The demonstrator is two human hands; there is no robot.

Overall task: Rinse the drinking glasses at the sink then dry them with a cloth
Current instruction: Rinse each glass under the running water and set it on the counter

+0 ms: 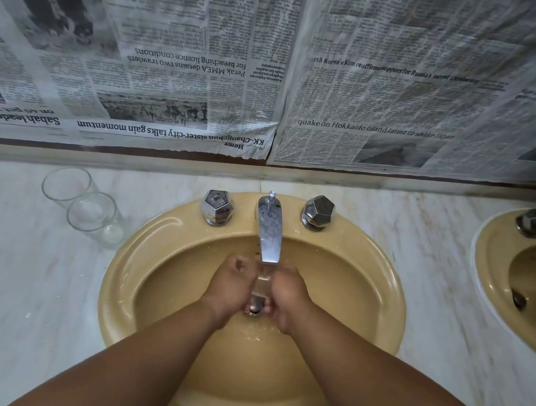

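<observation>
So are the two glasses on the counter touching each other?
Cannot tell. In the head view the near glass overlaps the far glass, so no gap shows, and clear walls hide any contact on the counter.

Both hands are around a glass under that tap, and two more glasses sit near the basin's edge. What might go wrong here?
The glass is wet and held between the left hand and right hand just below the metal spout; it may slip or knock the spout and chip. The two glasses on the counter stand touching, close to the sink rim, so a passing elbow might tip them.
</observation>
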